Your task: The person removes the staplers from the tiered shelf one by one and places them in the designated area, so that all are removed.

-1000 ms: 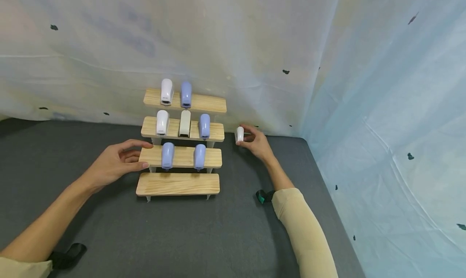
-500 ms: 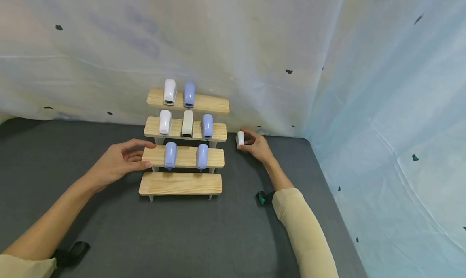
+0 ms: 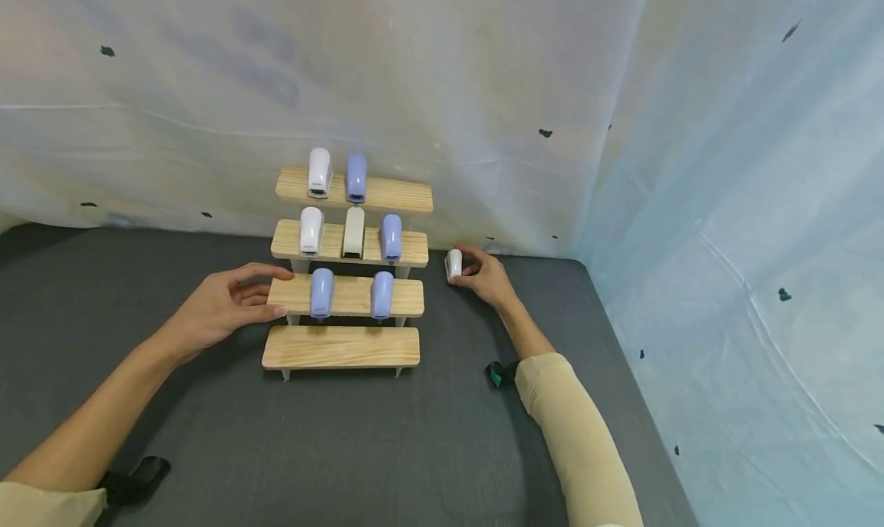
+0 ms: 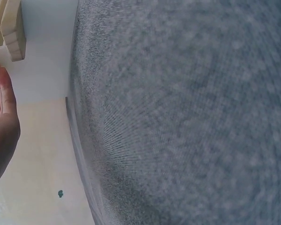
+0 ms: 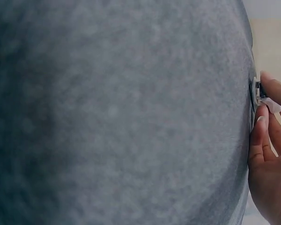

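Observation:
My right hand [image 3: 487,280] pinches a small white stapler [image 3: 453,264] between thumb and fingers, low at the back of the table, right of a tiered wooden display stand [image 3: 341,347]. In the right wrist view, the stapler's base [image 5: 257,91] is at the grey surface. My left hand [image 3: 217,308] holds the left end of the stand's second board from the bottom, thumb at its front and index finger at its back. On that board stand two blue staplers [image 3: 321,292]. The board above bears a white stapler [image 3: 311,231], a cream stapler [image 3: 354,232] and a blue stapler [image 3: 391,238].
On the top board stand a white stapler [image 3: 320,172] and a blue stapler [image 3: 356,177]. A dark grey cloth [image 3: 345,450] covers the table. Pale sheeting [image 3: 483,90] hangs behind and along the right side. Black straps hang at both wrists.
My right hand has come down slightly with the white stapler over the last second. The left hand keeps its hold on the stand, and the head view has shifted a little.

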`<state>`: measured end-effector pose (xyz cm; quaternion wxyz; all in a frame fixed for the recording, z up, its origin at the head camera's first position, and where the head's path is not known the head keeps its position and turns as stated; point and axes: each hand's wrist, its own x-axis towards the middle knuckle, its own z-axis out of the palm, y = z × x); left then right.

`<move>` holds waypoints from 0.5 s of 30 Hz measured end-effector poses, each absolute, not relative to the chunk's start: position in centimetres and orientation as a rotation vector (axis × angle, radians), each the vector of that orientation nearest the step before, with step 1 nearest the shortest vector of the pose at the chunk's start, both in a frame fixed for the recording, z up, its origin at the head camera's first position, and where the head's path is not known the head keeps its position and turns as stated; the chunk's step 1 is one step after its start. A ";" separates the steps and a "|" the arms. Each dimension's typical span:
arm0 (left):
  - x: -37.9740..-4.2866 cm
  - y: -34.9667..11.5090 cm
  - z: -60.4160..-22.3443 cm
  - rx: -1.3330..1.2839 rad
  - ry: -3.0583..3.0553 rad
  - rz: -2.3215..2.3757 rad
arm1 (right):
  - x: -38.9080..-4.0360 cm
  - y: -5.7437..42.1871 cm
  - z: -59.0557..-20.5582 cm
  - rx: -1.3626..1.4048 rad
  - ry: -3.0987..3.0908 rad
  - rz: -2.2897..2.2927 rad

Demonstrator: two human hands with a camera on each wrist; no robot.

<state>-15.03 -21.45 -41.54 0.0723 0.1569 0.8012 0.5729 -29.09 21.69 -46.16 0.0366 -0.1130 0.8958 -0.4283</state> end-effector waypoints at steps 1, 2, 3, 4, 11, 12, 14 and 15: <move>-15.0 -21.5 -41.5 0.469 2.410 1.719 | -29.1 21.7 -46.2 -0.349 2.752 -1.315; -15.0 -21.5 -41.5 0.467 2.411 1.716 | -29.1 21.7 -46.2 -0.348 2.752 -1.316; -15.0 -21.5 -41.5 0.463 2.414 1.713 | -29.1 21.7 -46.2 -0.346 2.752 -1.320; -15.0 -21.5 -41.4 0.462 2.415 1.710 | -29.1 21.7 -46.2 -0.344 2.751 -1.321; -14.9 -21.5 -41.4 0.461 2.415 1.703 | -28.9 21.7 -45.9 -0.335 2.746 -1.313; -14.9 -21.5 -41.4 0.457 2.414 1.703 | -28.9 21.7 -45.8 -0.331 2.747 -1.311; -14.9 -21.4 -41.4 0.449 2.413 1.703 | -28.8 21.7 -45.7 -0.327 2.750 -1.314; -14.8 -21.4 -41.4 0.444 2.412 1.703 | -28.8 21.7 -45.6 -0.329 2.751 -1.317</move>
